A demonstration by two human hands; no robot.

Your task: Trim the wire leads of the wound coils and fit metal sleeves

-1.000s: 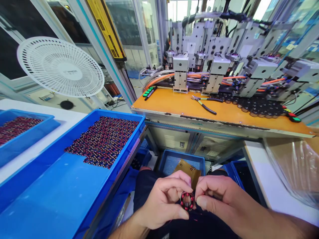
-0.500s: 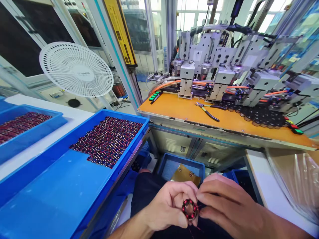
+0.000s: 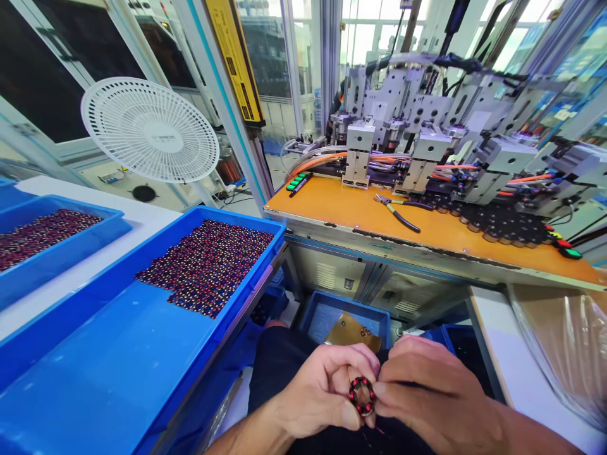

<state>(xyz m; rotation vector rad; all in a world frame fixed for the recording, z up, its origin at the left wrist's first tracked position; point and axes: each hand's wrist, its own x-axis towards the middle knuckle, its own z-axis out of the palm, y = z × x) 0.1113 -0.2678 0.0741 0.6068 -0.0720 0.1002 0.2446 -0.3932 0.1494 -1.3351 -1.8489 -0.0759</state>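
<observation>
A small ring-shaped wound coil part (image 3: 362,396), black with red windings, sits between both hands low in the middle of the view, over my lap. My left hand (image 3: 317,392) is closed round its left side, thumb beneath it. My right hand (image 3: 429,392) pinches its right edge with fingers pressed together; thin wire ends trail below the part. To the left, a large blue tray (image 3: 95,354) holds many of the same red-and-black parts (image 3: 208,264) packed in rows at its far end.
A second blue tray of parts (image 3: 42,235) lies far left beside a white fan (image 3: 150,129). Ahead stands an orange bench (image 3: 360,215) with pliers (image 3: 398,212), dark cylindrical parts (image 3: 502,222) and a winding machine (image 3: 427,139). A blue bin (image 3: 346,316) sits on the floor; plastic sheeting (image 3: 564,341) lies at right.
My view tilted up and shifted a little left. The hands stayed together on the coil part, which turned slightly and now sits a bit lower in view.
</observation>
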